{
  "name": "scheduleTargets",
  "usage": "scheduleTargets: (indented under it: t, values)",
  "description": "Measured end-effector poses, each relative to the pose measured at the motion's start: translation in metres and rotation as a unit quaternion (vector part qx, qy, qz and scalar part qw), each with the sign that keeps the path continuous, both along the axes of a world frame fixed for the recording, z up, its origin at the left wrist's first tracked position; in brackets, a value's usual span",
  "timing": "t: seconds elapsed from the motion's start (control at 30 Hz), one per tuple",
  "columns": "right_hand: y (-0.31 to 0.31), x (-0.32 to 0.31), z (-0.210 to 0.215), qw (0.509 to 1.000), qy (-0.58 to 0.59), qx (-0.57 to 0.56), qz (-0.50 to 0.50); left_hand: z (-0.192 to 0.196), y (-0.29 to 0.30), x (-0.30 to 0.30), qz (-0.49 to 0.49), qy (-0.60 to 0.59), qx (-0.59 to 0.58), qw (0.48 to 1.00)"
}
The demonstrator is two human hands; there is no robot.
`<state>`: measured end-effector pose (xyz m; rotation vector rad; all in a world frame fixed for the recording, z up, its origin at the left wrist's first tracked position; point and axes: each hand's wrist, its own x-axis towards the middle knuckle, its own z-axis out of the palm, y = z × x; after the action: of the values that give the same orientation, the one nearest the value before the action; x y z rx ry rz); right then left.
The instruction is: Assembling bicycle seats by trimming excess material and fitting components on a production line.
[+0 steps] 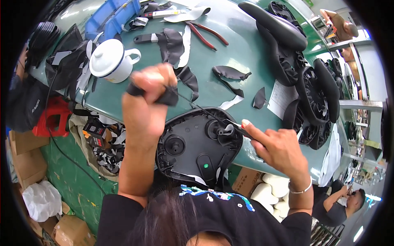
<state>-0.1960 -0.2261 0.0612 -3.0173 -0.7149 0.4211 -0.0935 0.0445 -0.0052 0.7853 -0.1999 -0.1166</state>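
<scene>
A black bicycle seat [189, 161] lies upside down at the near table edge, its plastic underside facing up and dark cover material folded around the rim. My left hand [154, 88], a little blurred, is closed around a strip of black cover material [168, 96] above the seat's far left. A narrow dark length runs taut from that fist to the seat's far right rim. At that rim, my right hand [279, 151] grips a slim knife-like tool [245, 132] with the index finger stretched along it. Its tip is too small to make out.
Offcuts of black material [232, 73], red-handled pliers [206, 36], a white lidded mug [110, 61] and a blue bin [108, 20] are on the green table [160, 22]. Several black seats [283, 45] are stacked right. A scrap sack [107, 153] stands below left.
</scene>
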Motion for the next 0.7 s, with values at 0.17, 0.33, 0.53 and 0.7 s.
scheduleTargets:
  t: [0.17, 0.33, 0.53, 0.7]
  values:
    - [0.006, -0.069, -0.024, 0.990, -0.056, 0.000, -0.132, 0.056, 0.002, 0.032, -0.054, -0.038, -0.263, 0.963]
    - [0.039, -0.122, -0.044, 0.900, 0.015, 0.274, -0.338, 0.084, 0.035, 0.031, 0.067, -0.112, -0.358, 0.925]
    - [0.039, -0.124, -0.056, 0.770, 0.065, 0.439, -0.458, 0.014, -0.012, 0.021, 0.273, -0.088, 0.122, 0.950]
    - [0.034, -0.057, -0.041, 0.923, -0.145, 0.247, -0.257, 0.023, -0.017, 0.002, -0.024, -0.047, -0.131, 0.990]
